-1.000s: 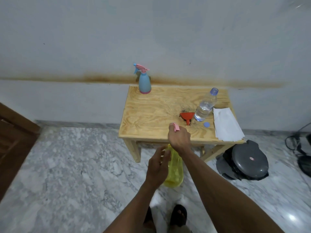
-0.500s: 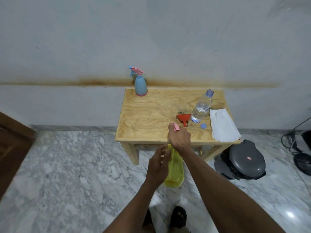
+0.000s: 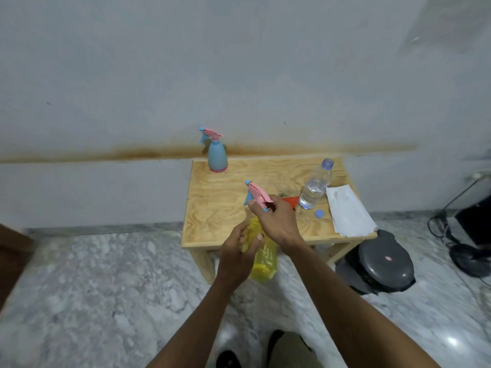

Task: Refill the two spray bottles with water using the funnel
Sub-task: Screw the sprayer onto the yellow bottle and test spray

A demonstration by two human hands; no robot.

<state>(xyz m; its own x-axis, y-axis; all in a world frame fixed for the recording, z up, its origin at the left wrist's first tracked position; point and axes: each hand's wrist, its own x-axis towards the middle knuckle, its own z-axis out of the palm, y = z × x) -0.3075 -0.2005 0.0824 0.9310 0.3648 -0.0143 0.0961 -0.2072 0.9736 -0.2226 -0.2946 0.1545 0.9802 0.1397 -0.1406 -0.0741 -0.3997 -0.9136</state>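
Two hands work a yellow spray bottle (image 3: 261,258) in front of a small wooden surface (image 3: 220,208) set against a stained grey wall. The left hand (image 3: 236,254) wraps its fingers around the bottle's translucent body, which is held off the floor just before the surface's near edge. The right hand (image 3: 276,220) grips the pink-and-blue spray head (image 3: 256,196) at the bottle's neck, with the nozzle pointing up and away from the person. A second, blue spray bottle (image 3: 217,155) with a matching pink trigger stands upright at the surface's far left corner. A red funnel (image 3: 291,201) lies on the wood, partly hidden behind the right hand. Just beside it, an uncapped clear water bottle (image 3: 314,185) stands upright, and its blue cap (image 3: 319,214) rests on the wood nearby. White paper sheets (image 3: 349,212) lie along the right edge. A dark round appliance (image 3: 382,264) sits on the marble floor beside the surface's right leg.
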